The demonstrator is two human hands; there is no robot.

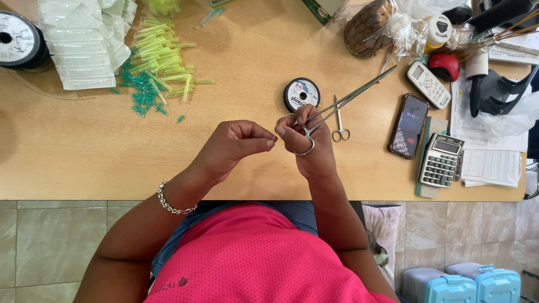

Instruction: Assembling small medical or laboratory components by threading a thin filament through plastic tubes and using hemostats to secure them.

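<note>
Head view, looking down on a wooden bench (84,163); both hands raised just above its middle, close to the near edge.

Left hand (236,147): fingers curled in, thumb and forefinger tips pressed together in a fine pinch. What is pinched is too small to make out. A chain bracelet (168,202) sits on this wrist.

Right hand (306,143): closed around the ring handles of long steel forceps (342,101); one ring loop shows below the fingers. The shaft runs up and to the right, tilted, its tip toward the far right part of the bench. Whether the tip grips anything cannot be told. The two hands' fingertips nearly meet, just beside each other.

Near the hands:
- Small spool of line (301,93), flat on the bench, just beyond the right hand.
- Small scissors (339,126), lying just right of the right hand, under the forceps shaft.
- Smartphone (409,125), screen lit, further right; a calculator (442,160) beside it near the right edge, and a small white handset (428,85) above.

Far left part of the bench: scattered heap of yellow-green and teal plastic tubes (156,62), beside a stack of clear packets (84,45); a large spool (19,40) at the far left corner.

Far right corner: cluttered with bags, papers and a black tool.
</note>
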